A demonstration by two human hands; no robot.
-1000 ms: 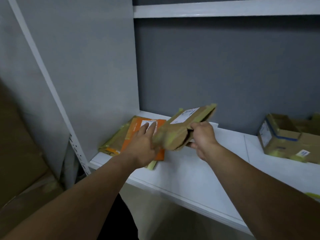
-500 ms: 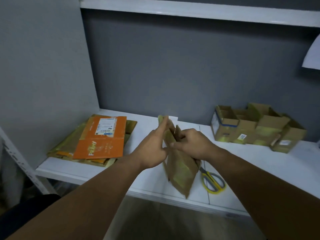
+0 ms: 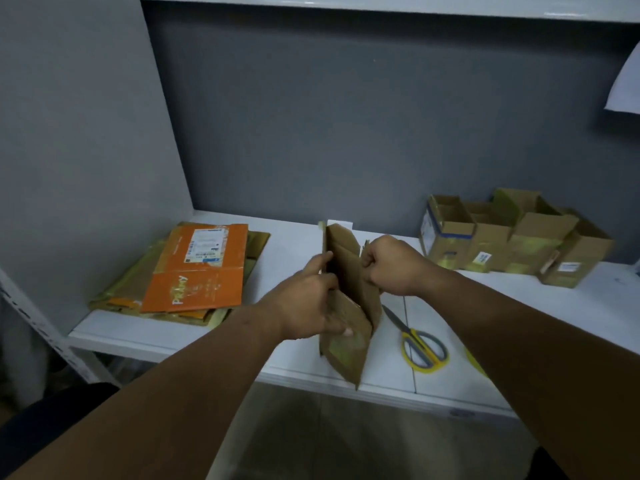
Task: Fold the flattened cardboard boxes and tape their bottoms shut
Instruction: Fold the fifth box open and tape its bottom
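Note:
A small brown cardboard box (image 3: 348, 271), partly spread from flat, stands on end over the front of the white shelf (image 3: 294, 244). My left hand (image 3: 311, 303) grips its left panel, fingers along the edge and thumb low on the near face. My right hand (image 3: 391, 265) pinches its right panel with curled fingers. A gap shows between the two panels. To the left lies a stack of flattened boxes (image 3: 197, 271) with an orange one on top. A roll of yellowish tape (image 3: 476, 363) peeks out at the shelf's front, mostly hidden by my right forearm.
Yellow-handled scissors (image 3: 419, 344) lie on the shelf just right of the box. Several folded open-topped boxes (image 3: 512, 240) stand in a row at the back right. A grey wall closes the left side and the back. A white sheet (image 3: 627, 84) hangs at the upper right.
The box came off the stack on the left, swung upright in the middle of the shelf, and its panels have spread apart. My view shifted right, so the scissors and the folded boxes came into sight.

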